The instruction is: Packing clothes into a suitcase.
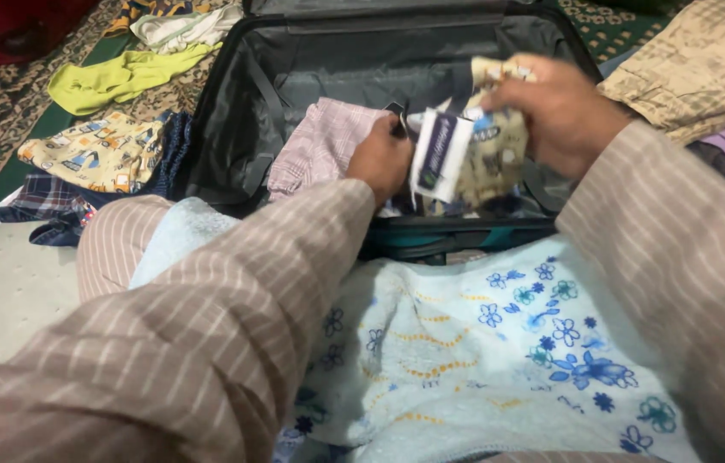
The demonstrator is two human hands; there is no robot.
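Both hands, left hand [381, 159] and right hand [558, 110], pinch one cream printed garment [491, 154] over one open suitcase [234, 129]; a pink shirt [320, 146] lies inside, a floral blanket [483, 360] lies in front.

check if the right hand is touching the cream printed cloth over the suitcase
Touching. The head view shows the right hand closed on the top of the cream printed cloth, holding it up above the open suitcase, with no gap between them.

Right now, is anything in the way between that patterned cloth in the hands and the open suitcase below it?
Nothing visible blocks it. Both the left hand and right hand hold the cream patterned cloth, with its dark-and-white tag, directly above the open suitcase. Only a folded pink checked garment lies inside, off to the left.
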